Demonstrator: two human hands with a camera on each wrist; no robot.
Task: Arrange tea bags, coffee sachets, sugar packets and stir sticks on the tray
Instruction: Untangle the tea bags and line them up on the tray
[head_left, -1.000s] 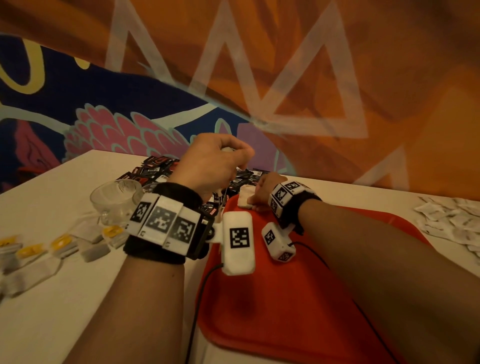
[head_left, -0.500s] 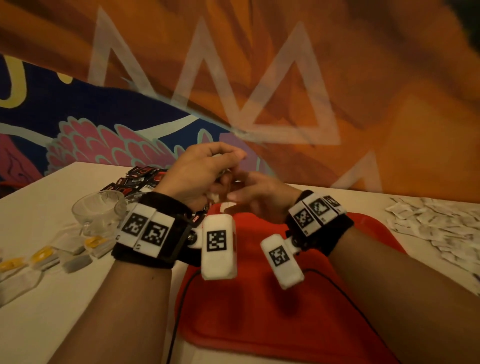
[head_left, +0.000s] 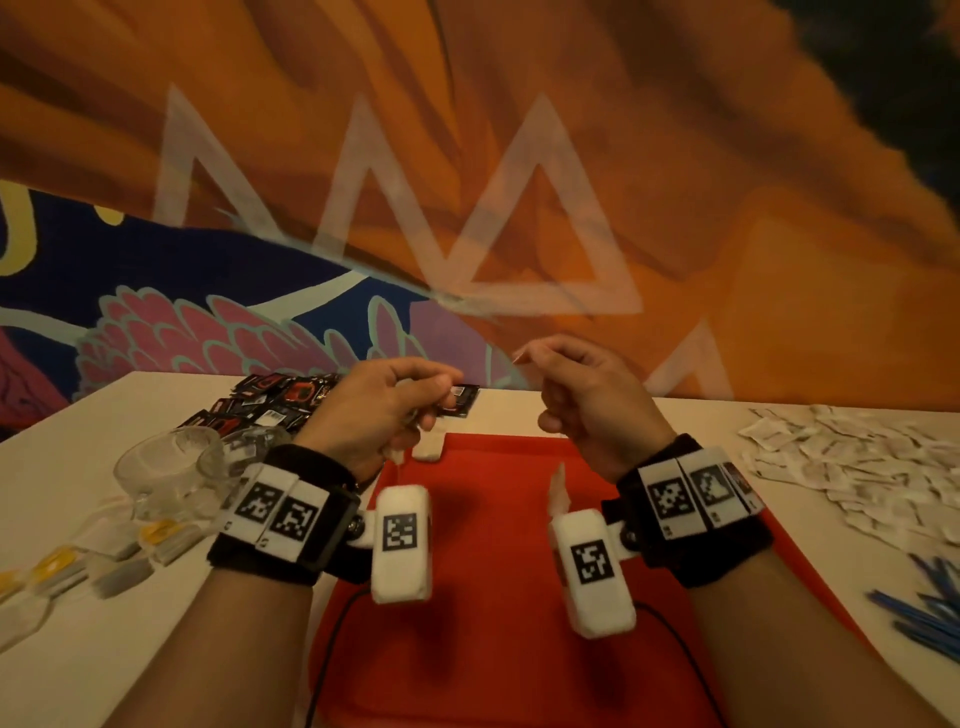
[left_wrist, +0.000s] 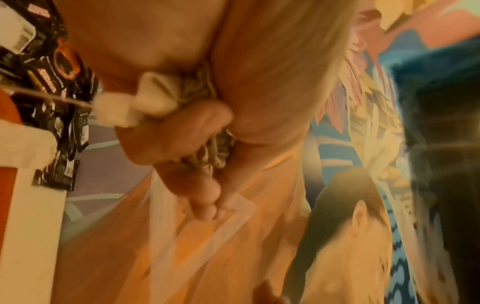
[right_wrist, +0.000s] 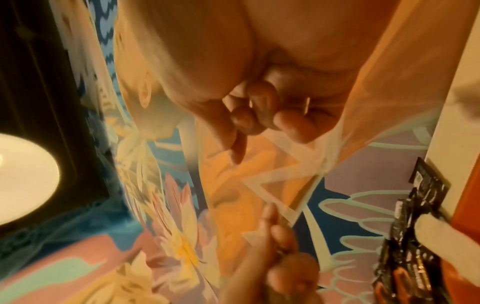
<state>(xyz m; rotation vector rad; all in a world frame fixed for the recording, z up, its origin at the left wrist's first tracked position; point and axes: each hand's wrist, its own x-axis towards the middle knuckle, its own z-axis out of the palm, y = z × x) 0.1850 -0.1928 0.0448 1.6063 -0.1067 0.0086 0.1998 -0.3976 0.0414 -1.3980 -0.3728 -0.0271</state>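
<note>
The red tray (head_left: 493, 649) lies in front of me with one white tea bag (head_left: 427, 449) at its far left corner. Above that corner my left hand (head_left: 384, 410) grips a bunch of tea bags (left_wrist: 153, 98) with their strings. To the right my right hand (head_left: 582, 400) is raised over the tray's far edge, thumb and forefinger pinched together and the other fingers curled. A blurred white tea bag (head_left: 558, 491) hangs below its wrist, apparently on a string from that pinch. The string itself hardly shows.
Black coffee sachets (head_left: 270, 405) are piled at the back left, with one (head_left: 460, 400) behind the left fingers. A glass cup (head_left: 166, 467) and yellow-tagged tea bags (head_left: 104, 551) lie to the left. White sugar packets (head_left: 857, 467) and blue stir sticks (head_left: 930, 608) lie to the right.
The right hand left the tea bag on the tray, met the left hand, then drew away to the right and upward. The left hand kept its bunch of tea bags.
</note>
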